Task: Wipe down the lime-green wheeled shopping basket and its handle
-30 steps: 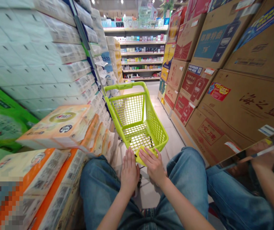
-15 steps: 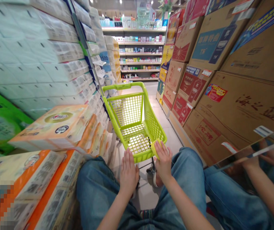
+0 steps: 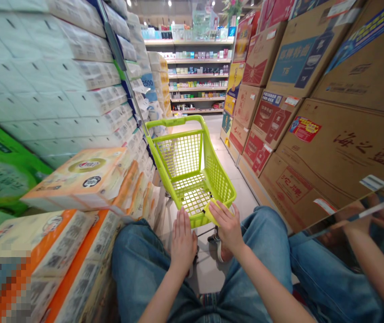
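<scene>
A lime-green shopping basket cart (image 3: 225, 184) with grid walls stands between my knees, its near rim facing me. My left hand (image 3: 182, 242) lies against the near left corner of that rim, fingers stretched out and together, thumb apart. Under the fingers of my right hand (image 3: 228, 224) is a yellow cloth (image 3: 213, 212), pressed on the near rim towards its right corner. The palm side of the right hand is hidden. From the cart's far left corner a metal pull handle (image 3: 132, 92) slants up to the left.
Packs of tissue (image 3: 77, 175) are stacked close on my left, with a taller white stack (image 3: 37, 67) behind. Cardboard cartons (image 3: 346, 130) rise on the right, above a reflective panel (image 3: 356, 224). Shelves of small goods (image 3: 198, 74) close off the far end of the tiled aisle (image 3: 223, 157).
My right hand has slid the yellow cloth a little leftward along the near rim. The left hand stays at its corner. The whole view has shifted slightly.
</scene>
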Motion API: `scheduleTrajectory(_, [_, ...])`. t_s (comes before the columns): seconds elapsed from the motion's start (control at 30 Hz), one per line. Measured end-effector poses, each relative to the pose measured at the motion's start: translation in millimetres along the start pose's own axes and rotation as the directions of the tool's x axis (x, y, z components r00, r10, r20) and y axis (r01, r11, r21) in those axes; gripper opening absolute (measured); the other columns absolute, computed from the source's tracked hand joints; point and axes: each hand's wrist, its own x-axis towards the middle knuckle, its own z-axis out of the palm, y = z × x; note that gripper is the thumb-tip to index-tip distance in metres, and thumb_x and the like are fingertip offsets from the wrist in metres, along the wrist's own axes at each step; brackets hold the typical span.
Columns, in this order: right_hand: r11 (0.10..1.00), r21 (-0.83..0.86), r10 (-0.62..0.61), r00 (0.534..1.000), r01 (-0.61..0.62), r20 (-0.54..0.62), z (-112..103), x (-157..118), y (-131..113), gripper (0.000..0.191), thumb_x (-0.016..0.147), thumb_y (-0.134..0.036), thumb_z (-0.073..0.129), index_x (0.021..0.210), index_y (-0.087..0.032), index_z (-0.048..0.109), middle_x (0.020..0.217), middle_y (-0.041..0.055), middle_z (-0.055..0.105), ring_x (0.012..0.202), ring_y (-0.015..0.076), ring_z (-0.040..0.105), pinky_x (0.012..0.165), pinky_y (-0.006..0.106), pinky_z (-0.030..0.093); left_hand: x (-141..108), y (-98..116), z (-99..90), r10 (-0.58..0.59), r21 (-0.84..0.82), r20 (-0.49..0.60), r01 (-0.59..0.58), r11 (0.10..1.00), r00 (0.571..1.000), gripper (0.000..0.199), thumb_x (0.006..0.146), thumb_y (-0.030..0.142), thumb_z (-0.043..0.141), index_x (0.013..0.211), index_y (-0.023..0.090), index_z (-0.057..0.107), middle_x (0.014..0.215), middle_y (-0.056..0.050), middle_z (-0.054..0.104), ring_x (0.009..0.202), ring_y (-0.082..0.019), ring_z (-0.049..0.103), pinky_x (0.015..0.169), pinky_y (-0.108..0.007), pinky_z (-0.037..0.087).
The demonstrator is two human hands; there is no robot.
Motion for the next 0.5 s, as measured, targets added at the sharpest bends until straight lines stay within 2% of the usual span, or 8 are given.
scheduleTrajectory(0.13, [0.984, -0.091, 0.149, 0.989, -0.150, -0.024, -18, 1, 45, 0.084, 0.073, 0.003, 0.040, 0.150, -0.030, 0.040, 0.143, 0.0037, 0.059, 0.139, 0.0205, 0.047, 0.120, 0.053, 0.009, 1, 1, -1.9, 0.001, -0.004, -0.001, -0.001, 1.000, 1.000, 0.082, 0.091, 0.011, 0.046, 0.158, 0.010, -0.002, 0.161, -0.022, 0.027, 0.151, -0.030, 0.022, 0.117, -0.050, 0.037])
scheduleTrajectory(0.23, [0.965, -0.141, 0.217, 0.976, -0.219, -0.033, -20, 2, 50, 0.090, 0.069, 0.003, 0.041, 0.152, -0.031, 0.036, 0.144, 0.0038, 0.058, 0.139, 0.0214, 0.046, 0.119, 0.054, 0.013, 1, 1, -0.9, 0.000, -0.034, -0.014, 0.000, 0.999, 1.000, 0.083, 0.091, 0.011, 0.046, 0.158, 0.011, -0.002, 0.162, -0.021, 0.024, 0.151, -0.031, 0.022, 0.117, -0.050, 0.037])
scheduleTrajectory(0.3, [0.957, -0.136, 0.251, 0.966, -0.257, -0.056, -14, 1, 36, 0.092, 0.068, 0.003, 0.041, 0.154, -0.030, 0.033, 0.146, 0.0043, 0.056, 0.141, 0.0220, 0.044, 0.118, 0.052, 0.018, 1, 1, 0.4, 0.000, -0.057, -0.019, -0.001, 0.998, 1.000, 0.083, 0.091, 0.010, 0.046, 0.158, 0.011, -0.002, 0.162, -0.021, 0.024, 0.151, -0.031, 0.022, 0.116, -0.050, 0.039])
scheduleTrajectory(0.37, [0.957, -0.099, 0.264, 0.962, -0.271, -0.074, -5, 0, 12, 0.093, 0.068, 0.003, 0.041, 0.155, -0.028, 0.031, 0.148, 0.0050, 0.054, 0.143, 0.0229, 0.041, 0.118, 0.052, 0.019, 0, 1, 1.7, -0.004, -0.075, -0.021, 0.003, 0.997, 1.000, 0.083, 0.091, 0.010, 0.046, 0.158, 0.012, -0.002, 0.162, -0.021, 0.025, 0.151, -0.031, 0.023, 0.116, -0.051, 0.040])
scheduleTrajectory(0.5, [0.979, 0.008, 0.204, 0.979, -0.204, -0.019, 14, 3, -43, 0.087, 0.072, 0.004, 0.039, 0.153, -0.026, 0.034, 0.149, 0.0048, 0.053, 0.145, 0.0227, 0.038, 0.120, 0.050, 0.012, -1, 0, 2.6, -0.007, -0.089, -0.020, 0.005, 0.996, 1.000, 0.082, 0.092, 0.010, 0.046, 0.158, 0.012, -0.002, 0.162, -0.022, 0.025, 0.152, -0.031, 0.020, 0.115, -0.051, 0.040])
